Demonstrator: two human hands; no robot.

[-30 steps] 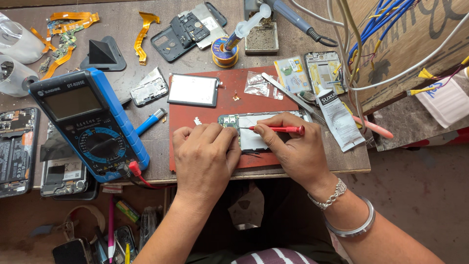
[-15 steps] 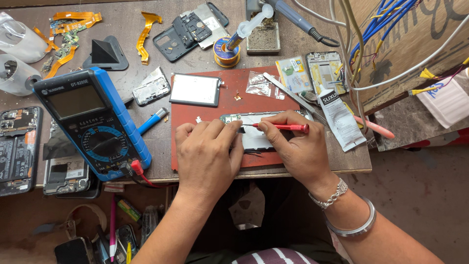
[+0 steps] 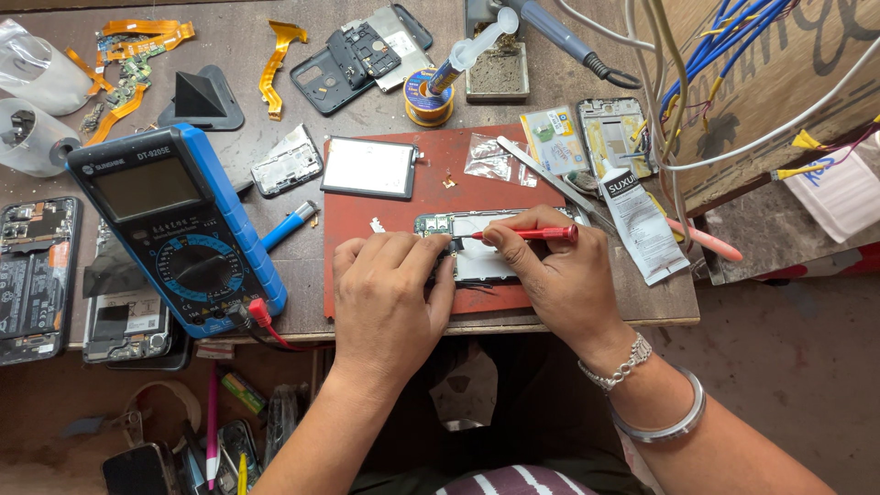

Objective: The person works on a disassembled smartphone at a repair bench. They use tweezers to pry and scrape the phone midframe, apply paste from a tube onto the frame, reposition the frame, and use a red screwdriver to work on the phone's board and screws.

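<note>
Bench: worn dark tabletop (image 3: 275,92), crowded; the near edge runs left to right just in front of the person.
Mat: red work mat (image 3: 431,197) at bench centre, its near edge under both hands.
Meter: blue multimeter (image 3: 179,229) lying tilted to the left of the mat, red probe plug at its near corner.
Opened phone: phone frame (image 3: 477,247) on the near half of the mat, long axis left to right, board end to the left; partly hidden by both hands.
Left hand: left hand (image 3: 390,293) palm down on the mat, fingers curled and pressed onto the frame's left end, pinning it.
Right hand: right hand (image 3: 559,280) just right of the left one, fingers closed around the tool in a pen-like pinch.
Tool: red screwdriver (image 3: 527,234) lying nearly level, handle right, tip pointing left to the frame's left end, just beside the left fingertips.
Key relation: the tip meets the frame between the two hands; the right hand drives, the left one steadies.
Spare panel: white-faced screen panel (image 3: 369,168) farther back on the mat, well apart from the hands.
Room: tweezers (image 3: 550,179) and a white glue tube (image 3: 637,215) close on the right; little free mat around the frame.
</note>
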